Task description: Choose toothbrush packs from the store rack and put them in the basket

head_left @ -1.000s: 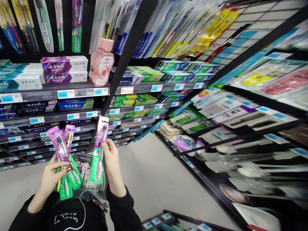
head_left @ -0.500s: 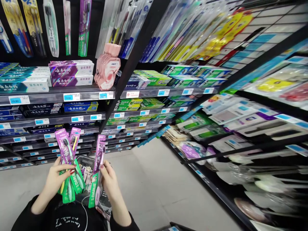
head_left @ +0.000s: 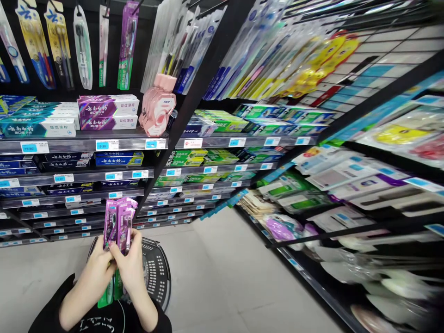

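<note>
Several packaged toothbrushes (head_left: 124, 217) with purple tops and green lower ends stand gathered in front of my body. My left hand (head_left: 95, 266) is closed round the left-hand packs, low on their length. On the right side of the bunch, my right hand (head_left: 129, 266) is wrapped about the packs too, its thumb reaching toward my left hand. Both hands touch one another, and the fingers partly hide the packs' middles. Beneath and behind the hands is a black shopping basket (head_left: 167, 273), mostly covered by my arms.
Ahead, shelves carry toothpaste boxes (head_left: 107, 106) and pink bottles (head_left: 157, 108), with toothbrush packs (head_left: 127, 46) hanging above. Another shelf unit with packaged goods (head_left: 347, 175) runs along the right. Grey floor (head_left: 215, 268) lies between them.
My right hand has brought its toothbrush pack leftward to the packs in my left hand. The hands, apart before, are now together. The shelves sit slightly lower in view.
</note>
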Action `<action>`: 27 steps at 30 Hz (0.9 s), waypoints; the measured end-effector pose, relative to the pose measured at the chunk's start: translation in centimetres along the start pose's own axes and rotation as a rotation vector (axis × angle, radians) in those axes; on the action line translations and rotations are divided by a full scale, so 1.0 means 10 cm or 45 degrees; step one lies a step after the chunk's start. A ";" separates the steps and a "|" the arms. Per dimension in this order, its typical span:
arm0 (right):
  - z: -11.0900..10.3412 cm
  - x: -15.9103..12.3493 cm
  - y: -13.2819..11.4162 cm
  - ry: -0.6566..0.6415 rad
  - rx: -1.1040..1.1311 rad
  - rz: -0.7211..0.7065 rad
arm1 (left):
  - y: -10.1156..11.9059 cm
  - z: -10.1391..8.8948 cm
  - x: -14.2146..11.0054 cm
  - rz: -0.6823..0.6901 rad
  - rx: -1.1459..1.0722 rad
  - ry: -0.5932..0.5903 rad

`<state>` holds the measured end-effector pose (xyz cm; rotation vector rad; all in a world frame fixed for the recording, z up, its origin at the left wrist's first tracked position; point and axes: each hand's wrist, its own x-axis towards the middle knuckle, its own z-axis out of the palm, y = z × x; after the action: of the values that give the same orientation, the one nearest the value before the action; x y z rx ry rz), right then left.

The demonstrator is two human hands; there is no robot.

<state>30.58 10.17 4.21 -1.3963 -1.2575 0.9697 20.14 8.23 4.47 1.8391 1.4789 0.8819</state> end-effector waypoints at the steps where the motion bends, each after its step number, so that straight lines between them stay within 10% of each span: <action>1: -0.02 0.02 0.03 0.001 0.042 0.007 | 0.03 -0.01 0.00 0.010 0.017 -0.034; 11: -0.21 0.20 0.10 0.084 0.591 0.139 | 0.20 -0.06 -0.05 -0.045 -0.048 -0.183; 18: -0.51 0.30 0.17 -0.412 1.754 0.469 | 0.05 -0.37 -0.01 -0.396 -0.702 0.020; 27: -0.51 0.39 0.02 -0.317 1.781 0.542 | 0.02 -0.49 0.03 -0.553 -0.822 0.226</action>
<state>36.14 13.24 5.22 -0.3868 -0.1668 1.8254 16.36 8.69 7.57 0.9507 1.3973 1.1445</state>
